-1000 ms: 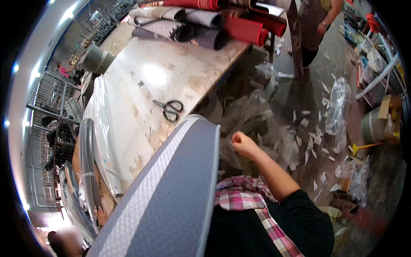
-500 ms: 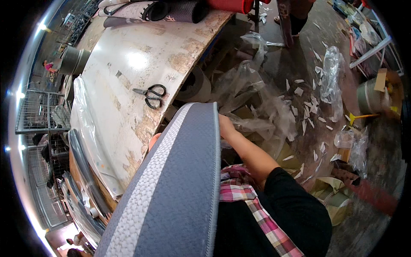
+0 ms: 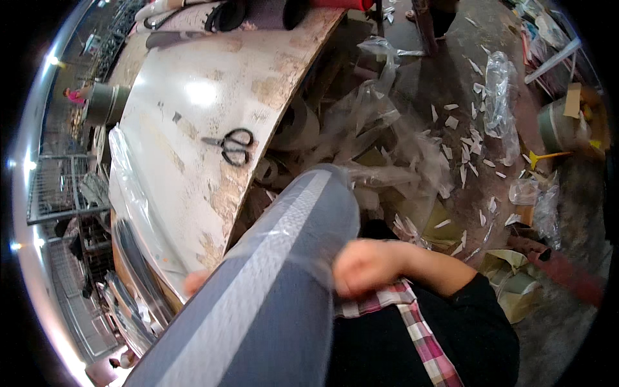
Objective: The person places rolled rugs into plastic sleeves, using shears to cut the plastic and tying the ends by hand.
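Observation:
A rolled grey-blue rug (image 3: pixel 290 309) with a white textured stripe slants up through the middle, its far end rounded. Clear plastic film (image 3: pixel 309 216) covers the far part of the roll, looking like a sleeve around it. My right hand (image 3: pixel 361 267) is a blurred fist against the roll's right side, closed on the film's edge. On the opposite side, my left hand (image 3: pixel 195 282) shows only a small blurred part; the roll hides its fingers. Black-handled scissors (image 3: pixel 235 147) lie on the worn white table (image 3: pixel 167 97), beyond the roll.
Other rolled rugs (image 3: pixel 258 14) lie across the table's far end. A plastic-wrapped length (image 3: pixel 138 187) runs along its left side. Crumpled clear plastic (image 3: pixel 412 148) and white scraps (image 3: pixel 474 138) litter the floor at right, near a cardboard box (image 3: pixel 572 100). Someone's legs (image 3: pixel 443 19) stand far off.
Clear film now covers the roll's far part, which was bare on top. My right hand has come down the roll's side toward me, and my left hand has also moved nearer.

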Demonstrator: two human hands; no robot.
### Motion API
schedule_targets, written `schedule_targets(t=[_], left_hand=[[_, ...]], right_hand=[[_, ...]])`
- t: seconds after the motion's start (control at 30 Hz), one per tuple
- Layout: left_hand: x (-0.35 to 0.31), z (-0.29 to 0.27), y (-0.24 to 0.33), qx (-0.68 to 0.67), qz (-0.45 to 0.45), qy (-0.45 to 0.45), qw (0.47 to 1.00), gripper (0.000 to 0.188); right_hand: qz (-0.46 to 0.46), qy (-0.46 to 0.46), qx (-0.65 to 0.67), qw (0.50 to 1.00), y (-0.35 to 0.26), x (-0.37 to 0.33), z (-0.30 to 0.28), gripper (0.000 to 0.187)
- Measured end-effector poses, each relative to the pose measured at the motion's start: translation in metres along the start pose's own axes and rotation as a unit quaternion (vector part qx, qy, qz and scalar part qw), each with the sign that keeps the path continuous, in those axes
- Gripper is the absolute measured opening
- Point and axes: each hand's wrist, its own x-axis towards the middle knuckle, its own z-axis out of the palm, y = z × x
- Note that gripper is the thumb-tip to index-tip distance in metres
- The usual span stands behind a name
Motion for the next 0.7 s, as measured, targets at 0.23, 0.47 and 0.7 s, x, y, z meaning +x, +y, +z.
schedule_targets(t=[0.23, 0.47, 0.7], left_hand=[[-0.005, 0.011, 0.014, -0.101, 0.108, 0.087, 0.985, 0.009], [-0.01, 0.03, 0.091, -0.214, 0.319, 0.093, 0.919, 0.011], [-0.055, 0.016, 0.168, -0.326, 0.456, 0.008, 0.828, 0.014]], right_hand=[[0.105, 0.19, 0.108, 0.97, 0.018, 0.047, 0.004, 0.019], [0.054, 0.206, 0.132, 0.968, -0.023, 0.094, 0.003, 0.019], [-0.033, 0.213, 0.063, 0.974, -0.123, 0.101, 0.026, 0.023]])
